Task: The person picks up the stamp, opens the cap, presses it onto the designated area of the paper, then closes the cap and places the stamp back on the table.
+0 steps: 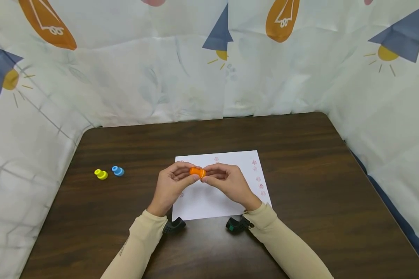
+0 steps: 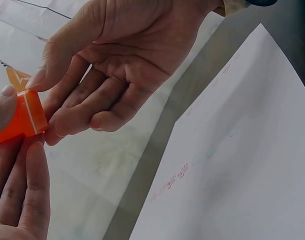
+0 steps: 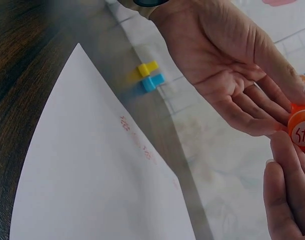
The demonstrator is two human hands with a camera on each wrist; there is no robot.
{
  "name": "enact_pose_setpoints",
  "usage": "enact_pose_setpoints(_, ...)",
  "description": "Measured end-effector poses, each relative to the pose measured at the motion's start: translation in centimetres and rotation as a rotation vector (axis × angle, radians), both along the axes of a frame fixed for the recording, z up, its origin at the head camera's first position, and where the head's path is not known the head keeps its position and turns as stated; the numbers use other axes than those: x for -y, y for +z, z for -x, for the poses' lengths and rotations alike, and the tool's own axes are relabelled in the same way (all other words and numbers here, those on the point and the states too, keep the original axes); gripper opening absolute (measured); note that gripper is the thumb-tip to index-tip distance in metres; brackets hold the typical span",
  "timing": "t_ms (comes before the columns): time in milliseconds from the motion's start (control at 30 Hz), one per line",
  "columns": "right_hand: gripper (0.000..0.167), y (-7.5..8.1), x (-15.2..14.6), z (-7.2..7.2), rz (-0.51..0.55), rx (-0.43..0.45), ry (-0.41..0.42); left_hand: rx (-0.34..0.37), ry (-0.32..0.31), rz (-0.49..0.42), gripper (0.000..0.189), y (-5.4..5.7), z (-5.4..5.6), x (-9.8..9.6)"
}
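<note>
A small orange stamp point(image 1: 196, 172) is held between both hands above a white sheet of paper point(image 1: 213, 201). The left hand point(image 1: 172, 184) pinches one end of it between thumb and fingers. From the other side, the right hand point(image 1: 232, 183) pinches the opposite end, with the fingertips of both hands close together. A pale seam line runs around the stamp in the left wrist view. In the right wrist view its round end shows a printed marking, partly covered by fingers.
Small red printed marks point(image 1: 261, 186) lie along the paper's edges, and faint teal marks point(image 2: 210, 152) show too. A yellow stamp point(image 1: 101, 174) and a blue stamp point(image 1: 118, 171) are on the dark wooden table point(image 1: 317, 193) to the left. Patterned white cloth point(image 1: 143, 81) hangs around the table.
</note>
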State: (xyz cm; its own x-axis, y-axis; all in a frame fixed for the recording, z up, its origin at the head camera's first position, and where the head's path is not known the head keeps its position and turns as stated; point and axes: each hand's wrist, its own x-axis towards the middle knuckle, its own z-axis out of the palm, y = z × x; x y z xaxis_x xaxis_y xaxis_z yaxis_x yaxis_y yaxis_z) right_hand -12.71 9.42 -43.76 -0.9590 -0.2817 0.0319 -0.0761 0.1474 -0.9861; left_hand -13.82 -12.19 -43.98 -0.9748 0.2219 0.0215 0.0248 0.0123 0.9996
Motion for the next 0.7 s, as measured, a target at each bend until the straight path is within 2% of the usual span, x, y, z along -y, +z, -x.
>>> enact_pose_setpoints(700, 0.027, -0.24, 0.02, -0.17, -0.023, -0.031, -0.003, -0.015, 0.002, 0.043, 0.037, 0.32, -0.29, 0.21)
